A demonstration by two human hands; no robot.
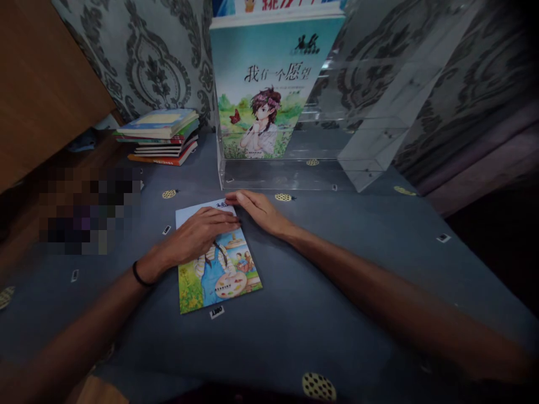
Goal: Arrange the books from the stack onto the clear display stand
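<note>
On the blue-grey tablecloth (311, 269) before the clear acrylic bookstand (368, 160), our illustrated paperback (225, 272) lies under our left hand (204, 230), flat, fingers together, our right hand (257, 211) at the paperback's far right corner, pinch untellable; we should press lightly, evenly.

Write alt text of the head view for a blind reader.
The left hand lies across a rectangular, colourfully illustrated book on a blue-grey patterned tablecloth; the right hand is at the book's upper right corner. Behind, a clear plastic rack holds a teal illustrated book, with a multicoloured book stack to its left.
</note>
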